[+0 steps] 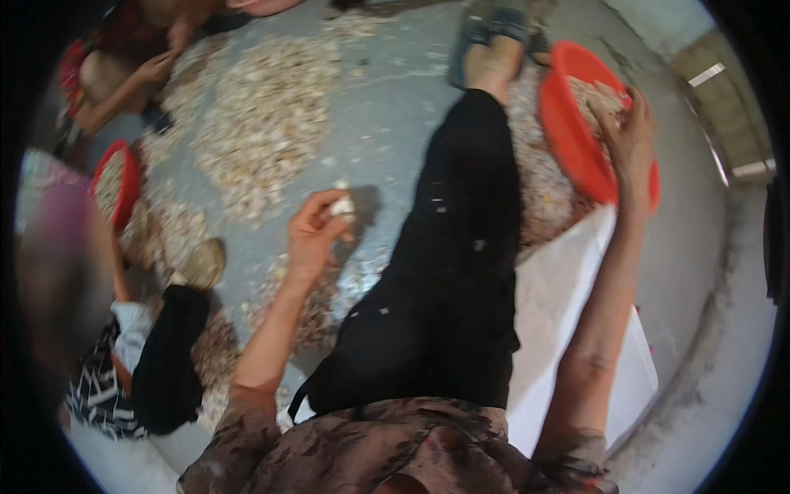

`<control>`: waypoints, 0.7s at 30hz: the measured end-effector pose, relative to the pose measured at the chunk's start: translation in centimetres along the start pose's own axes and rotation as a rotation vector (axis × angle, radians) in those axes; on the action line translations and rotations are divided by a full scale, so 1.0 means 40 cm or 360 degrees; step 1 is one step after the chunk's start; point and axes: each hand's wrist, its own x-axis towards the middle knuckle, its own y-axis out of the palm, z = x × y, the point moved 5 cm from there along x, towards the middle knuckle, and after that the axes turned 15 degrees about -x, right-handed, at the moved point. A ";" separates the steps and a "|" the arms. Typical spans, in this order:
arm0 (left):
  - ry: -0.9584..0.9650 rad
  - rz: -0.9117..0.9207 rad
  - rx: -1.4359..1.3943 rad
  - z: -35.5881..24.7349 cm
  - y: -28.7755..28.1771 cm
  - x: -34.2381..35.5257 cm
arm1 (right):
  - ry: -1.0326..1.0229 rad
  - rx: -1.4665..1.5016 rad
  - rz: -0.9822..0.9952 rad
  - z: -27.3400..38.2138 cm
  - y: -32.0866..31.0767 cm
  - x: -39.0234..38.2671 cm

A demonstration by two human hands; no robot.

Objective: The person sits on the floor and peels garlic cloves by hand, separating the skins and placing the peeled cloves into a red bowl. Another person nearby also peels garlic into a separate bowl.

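Note:
My left hand (311,239) is raised over the grey floor, thumb and fingers pinched on a small white garlic clove (342,204). My right hand (632,140) reaches over the far right rim of a tilted red basin (568,140). Its thumb and fingers are bent and apart among the pale garlic cloves (594,100) inside; motion softens the detail there. The basin stands to the right of my outstretched leg.
A large heap of pale cloves (267,115) covers the floor ahead, with scattered peel around my legs. A white sack (551,300) lies beneath my right forearm. At left, two people sit near a smaller red basin (127,185). A wall runs along the right.

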 end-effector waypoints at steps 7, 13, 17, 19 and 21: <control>0.0222 -0.0140 0.0071 -0.144 0.032 -0.142 | -0.0041 0.1759 0.1019 0.497 -0.064 -0.262; 0.0248 -0.0273 0.0279 -0.168 -0.044 -0.206 | -0.0276 0.2237 0.1715 0.799 -0.069 -0.489; 0.0102 -0.0350 -0.0009 -0.106 -0.099 -0.235 | -0.0087 0.2416 0.1646 0.832 -0.033 -0.577; 0.0050 -0.0448 -0.0231 -0.076 -0.114 -0.241 | -0.0077 0.2484 0.1675 0.837 -0.032 -0.588; 0.0092 -0.0541 -0.0405 -0.053 -0.104 -0.239 | -0.0001 0.2477 0.1886 0.835 -0.039 -0.579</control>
